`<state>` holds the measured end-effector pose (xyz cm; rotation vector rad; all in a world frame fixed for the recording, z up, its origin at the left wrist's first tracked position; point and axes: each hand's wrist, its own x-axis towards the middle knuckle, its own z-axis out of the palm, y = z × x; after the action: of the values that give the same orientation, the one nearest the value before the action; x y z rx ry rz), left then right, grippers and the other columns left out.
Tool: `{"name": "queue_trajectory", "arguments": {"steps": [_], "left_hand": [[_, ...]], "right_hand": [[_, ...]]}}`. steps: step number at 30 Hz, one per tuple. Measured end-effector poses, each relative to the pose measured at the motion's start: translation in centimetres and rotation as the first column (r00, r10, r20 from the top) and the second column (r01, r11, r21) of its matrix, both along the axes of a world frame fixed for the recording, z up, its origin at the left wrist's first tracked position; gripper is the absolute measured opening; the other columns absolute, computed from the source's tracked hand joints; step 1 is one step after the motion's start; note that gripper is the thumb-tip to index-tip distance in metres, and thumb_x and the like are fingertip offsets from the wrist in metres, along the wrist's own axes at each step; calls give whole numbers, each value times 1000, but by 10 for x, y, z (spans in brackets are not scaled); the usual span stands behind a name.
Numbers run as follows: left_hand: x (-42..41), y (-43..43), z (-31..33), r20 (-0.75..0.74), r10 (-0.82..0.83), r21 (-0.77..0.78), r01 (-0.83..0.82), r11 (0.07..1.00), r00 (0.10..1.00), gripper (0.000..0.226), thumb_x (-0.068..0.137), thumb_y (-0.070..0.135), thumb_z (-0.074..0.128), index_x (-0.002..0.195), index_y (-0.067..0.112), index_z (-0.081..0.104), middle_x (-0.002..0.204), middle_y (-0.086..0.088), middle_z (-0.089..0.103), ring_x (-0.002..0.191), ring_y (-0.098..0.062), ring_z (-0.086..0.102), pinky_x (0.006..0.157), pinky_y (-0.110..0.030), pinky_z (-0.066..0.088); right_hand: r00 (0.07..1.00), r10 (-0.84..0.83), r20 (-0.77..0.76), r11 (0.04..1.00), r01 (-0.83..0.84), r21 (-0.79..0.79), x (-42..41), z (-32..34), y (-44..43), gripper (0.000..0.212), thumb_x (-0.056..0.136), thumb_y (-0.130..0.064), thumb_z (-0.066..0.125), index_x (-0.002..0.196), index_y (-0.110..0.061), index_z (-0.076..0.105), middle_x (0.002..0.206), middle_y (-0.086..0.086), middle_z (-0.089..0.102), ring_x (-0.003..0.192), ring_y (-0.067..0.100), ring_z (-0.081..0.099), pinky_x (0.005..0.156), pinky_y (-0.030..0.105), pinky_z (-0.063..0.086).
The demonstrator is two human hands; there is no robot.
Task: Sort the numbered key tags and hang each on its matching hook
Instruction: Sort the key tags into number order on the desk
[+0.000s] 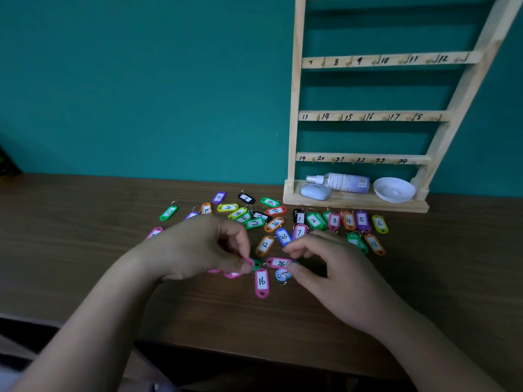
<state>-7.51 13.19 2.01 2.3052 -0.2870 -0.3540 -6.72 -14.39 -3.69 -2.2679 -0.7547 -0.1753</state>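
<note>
Brown wood-grain worktop (85, 278) against a teal wall. Oblong plastic tags (256, 222) in many colours, each with a white numbered label and a wire ring, lay scattered at centre. The left hand (198, 247) pinched the end of a pink tag (250, 262) between thumb and forefinger, low over the worktop. Just right of it, tag 16 (261, 282), also pink, lay flat. The right hand (331, 267) hovered with fingers curled, its thumb tip at a pale blue tag (281, 274); whether it gripped could not be told. Farther back, a row (348, 220) numbered 1 to 6 lay side by side. At right stood a pale wooden rack (295, 94) with numbered rails. Its base shelf (353, 203) held a rounded case (315, 191), a spray bottle (345, 182) on its side and a shallow white dish (394, 189).
</note>
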Motion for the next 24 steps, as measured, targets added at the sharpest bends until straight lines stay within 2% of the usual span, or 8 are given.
{"name": "queue_trajectory", "arguments": {"steps": [3, 6, 9, 13, 17, 19, 21, 24], "left_hand": [[-1, -12, -2, 58, 54, -136, -45, 990, 997, 14, 86, 29, 89, 90, 21, 78, 85, -1, 80, 77, -9, 70, 70, -24, 52], [-1, -30, -6, 113, 117, -225, -89, 970, 987, 12, 88, 29, 86, 91, 21, 78, 85, -2, 79, 74, -7, 70, 72, -17, 53], [-1, -47, -11, 115, 196, -351, -145, 925, 974, 12, 89, 25, 85, 92, 17, 77, 83, -9, 78, 71, -13, 70, 72, -23, 56], [-3, -68, -18, 106, 244, -451, -173, 876, 964, 7, 92, 21, 82, 94, 17, 77, 85, -8, 79, 74, -18, 74, 74, -31, 59], [-4, -81, -25, 226, 253, -356, -162, 920, 941, 9, 99, 20, 73, 94, 26, 76, 84, 5, 80, 74, -9, 75, 70, -18, 57], [-5, -85, -30, 285, 254, -279, -173, 944, 924, 11, 100, 21, 72, 93, 30, 74, 82, 12, 78, 73, -3, 72, 68, -14, 52], [-7, -88, -36, 333, 238, -192, -182, 964, 912, 16, 98, 19, 71, 92, 33, 73, 81, 16, 76, 75, -2, 71, 67, -18, 52], [-10, -92, -43, 407, 204, -97, -181, 979, 890, 16, 95, 20, 72, 93, 36, 72, 85, 18, 73, 80, -8, 70, 72, -29, 54]], "right_hand": [[996, -2, -86, 988, 16, 152, -1, 0, 2, 25, 92, -36, 82, 115, -38, 74, 102, -23, 74, 106, -1, 66, 83, 7, 42], [985, 19, -174, 959, 31, 281, 0, 0, 4, 26, 91, -34, 84, 115, -38, 74, 101, -19, 77, 103, 2, 71, 87, 16, 50], [975, 39, -217, 935, 41, 351, 1, 3, 3, 22, 94, -26, 82, 113, -36, 74, 100, -15, 79, 100, 4, 75, 91, 34, 60], [980, -2, -198, 928, 76, 365, 3, 7, -3, 15, 97, -20, 79, 107, -31, 75, 93, -13, 80, 91, 3, 77, 87, 35, 61], [977, -46, -207, 931, 117, 345, 10, 12, -19, 10, 102, -21, 72, 105, -29, 76, 87, -13, 80, 81, 4, 76, 74, 15, 54], [967, -108, -230, 935, 178, 308, 17, 14, -32, 10, 103, -25, 72, 107, -32, 77, 90, -17, 79, 83, 0, 75, 71, 13, 52], [947, -191, -257, 929, 259, 263, 26, 16, -50, 11, 101, -29, 73, 106, -37, 78, 97, -22, 78, 87, -6, 73, 71, 17, 53], [910, -265, -320, 903, 350, 248, 37, 16, -73, 14, 99, -30, 77, 95, -43, 78, 94, -20, 77, 76, -4, 71, 61, 15, 51]]}}
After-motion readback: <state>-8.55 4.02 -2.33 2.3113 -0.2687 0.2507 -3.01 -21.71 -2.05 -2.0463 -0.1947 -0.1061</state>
